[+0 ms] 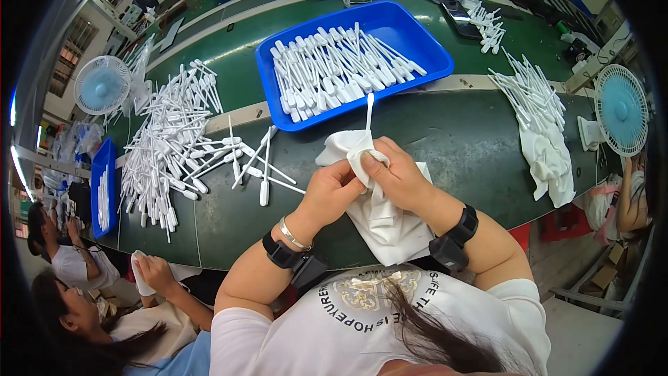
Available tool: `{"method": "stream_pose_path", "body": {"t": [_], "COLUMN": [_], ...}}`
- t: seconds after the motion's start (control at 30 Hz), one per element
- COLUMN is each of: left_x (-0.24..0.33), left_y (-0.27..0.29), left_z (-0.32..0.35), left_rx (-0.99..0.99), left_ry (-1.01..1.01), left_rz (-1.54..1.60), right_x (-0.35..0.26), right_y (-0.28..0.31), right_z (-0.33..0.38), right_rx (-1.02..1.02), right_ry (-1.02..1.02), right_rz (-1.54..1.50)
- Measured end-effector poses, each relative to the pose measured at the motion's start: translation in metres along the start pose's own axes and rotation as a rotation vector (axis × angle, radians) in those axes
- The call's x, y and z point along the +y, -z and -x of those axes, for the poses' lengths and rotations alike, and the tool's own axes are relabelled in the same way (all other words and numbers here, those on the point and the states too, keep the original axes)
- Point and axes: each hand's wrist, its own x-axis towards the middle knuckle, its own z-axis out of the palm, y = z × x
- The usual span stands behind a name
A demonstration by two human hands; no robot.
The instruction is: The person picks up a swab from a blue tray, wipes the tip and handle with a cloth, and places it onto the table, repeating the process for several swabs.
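Both hands meet over the near edge of the table (459, 139), closed on a white cloth (393, 233). The right hand (399, 173) is drawn in tight, its thumb pressed on a fold at the top of the cloth and its fingers curled around behind. The left hand (334, 193) is just beside it, fingers bent inward, thumb and forefinger brought together at the cloth's left side; how firmly they pinch cannot be told, and the fingertips are partly hidden. A white stick (369, 113) stands nearly upright out of the bunched cloth above the right thumb, its lower part covered, so whether any finger touches it directly cannot be seen. The rest of the cloth hangs in loose folds below the hands, toward the person's shirt (376, 306). Just beyond the stick's tip lies a blue tray (428, 35), holding rows of white sticks with thick ends mostly toward the person. A loose pile (167, 143) of similar sticks spreads to the left, a few reaching toward the left hand. Well to the right, a bundle (532, 94) of sticks lies against a second cloth (548, 163), near a fan (621, 108).
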Motion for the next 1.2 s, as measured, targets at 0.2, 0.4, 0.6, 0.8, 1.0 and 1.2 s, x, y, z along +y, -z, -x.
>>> {"method": "stream_pose_path", "body": {"t": [0.2,0.4,0.6,0.8,1.0,1.2], "left_x": [-0.008,-0.008,-0.007,-0.012,-0.020,-0.014], "left_y": [0.002,0.007,0.011,0.009,0.008,0.005], "left_z": [0.000,-0.003,-0.005,-0.004,-0.006,-0.010], "left_rx": [-0.029,-0.180,-0.384,-0.391,-0.552,-0.606], "left_ry": [-0.163,-0.159,0.129,0.234,0.306,0.370], "left_rz": [-0.082,-0.141,0.279,0.700,0.983,0.992], "right_x": [-0.010,0.001,-0.014,-0.016,-0.008,-0.001], "right_y": [-0.003,0.008,0.037,0.000,0.013,0.039], "right_z": [0.004,-0.001,-0.015,0.007,-0.003,-0.017], "right_rx": [-0.065,0.053,0.243,-0.076,0.032,0.296], "right_ry": [-0.187,-0.128,-0.263,-0.333,-0.109,-0.178], "right_rz": [-0.190,-0.373,-0.901,-0.829,-0.584,-0.871]}}
